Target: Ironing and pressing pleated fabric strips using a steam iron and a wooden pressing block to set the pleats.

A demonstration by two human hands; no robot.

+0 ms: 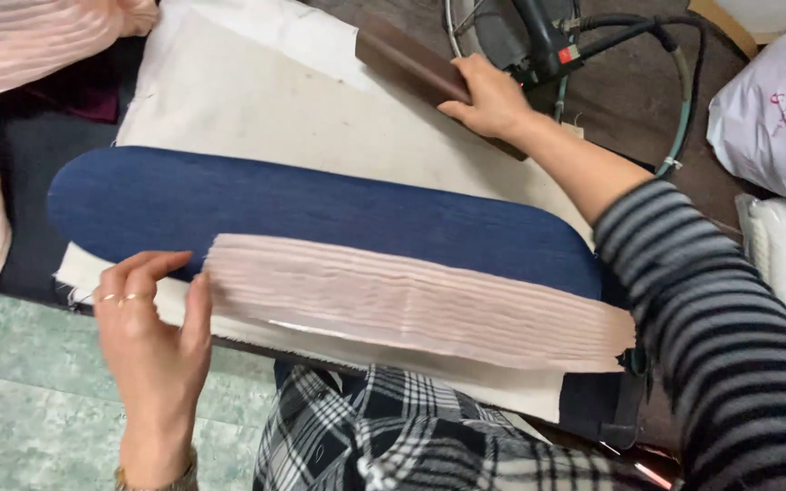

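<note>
Left hand (152,336): I see fingers spread, steadying pink pleated fabric (411,300) on blue pressing board (320,214).
Right hand (493,95): grip closed around brown wooden block (411,59).
Risk: I judge the pleats could slip and spread if the left hand lifts.

From where I stand, a work table (256,100) covered with cream cloth fills most of the space, a long dark blue padded board (320,214) lying across it. Below on the left the floor (20,400) is pale green and mottled like stone. Beyond the table's far edge the ground (629,86) is dark brown, with black and green hoses (684,100) looping over it. White plastic bags (775,118) sit piled at the right. The light is soft and even.
</note>
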